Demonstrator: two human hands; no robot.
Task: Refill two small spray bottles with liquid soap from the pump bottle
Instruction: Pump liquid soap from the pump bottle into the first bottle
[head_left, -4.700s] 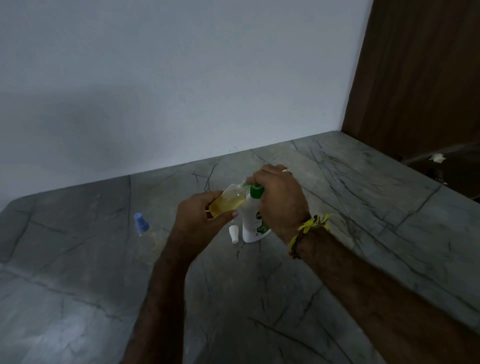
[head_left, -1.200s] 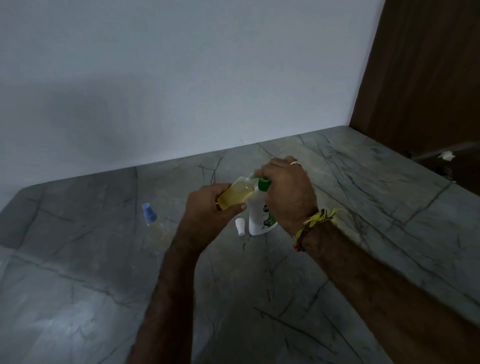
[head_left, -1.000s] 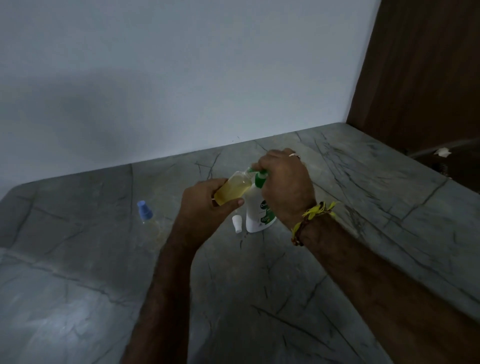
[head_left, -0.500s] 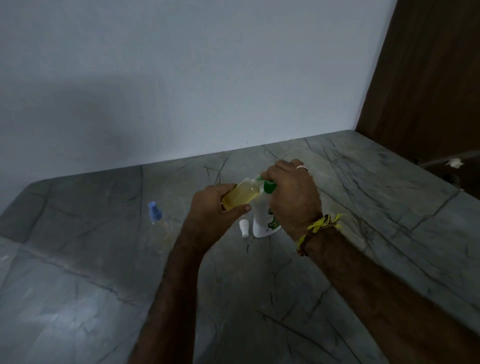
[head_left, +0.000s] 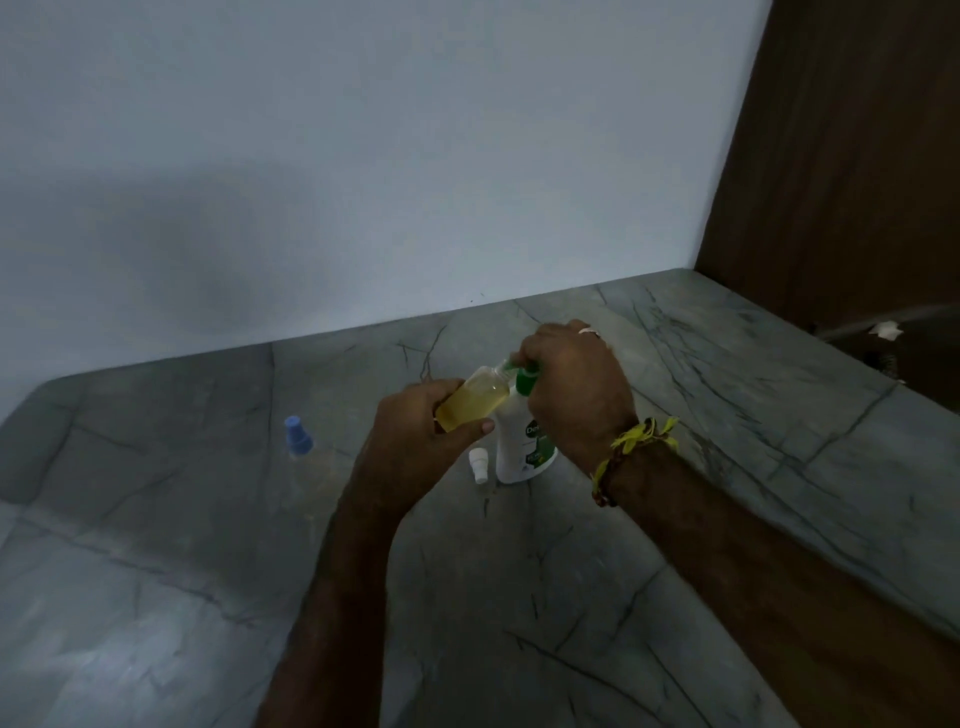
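Note:
A white pump bottle (head_left: 519, 447) with a green pump head stands on the grey marble counter (head_left: 675, 519). My right hand (head_left: 571, 389) curls over the green pump head from above. My left hand (head_left: 415, 441) grips a small clear spray bottle (head_left: 472, 397) with yellowish soap inside, tilted with its open neck up against the pump spout. That bottle's white spray cap (head_left: 479, 464) lies on the counter beside the pump bottle's base. A second small clear bottle with a blue cap (head_left: 297, 436) stands alone to the left.
A pale wall runs along the counter's back edge. A dark wooden panel (head_left: 857, 182) rises at the right, with a small white object (head_left: 885, 330) on a dark surface past the counter's right edge.
Both hands keep the same hold on the small bottle and pump head. Only the camera view has shifted slightly; the bottles on the counter stay put.

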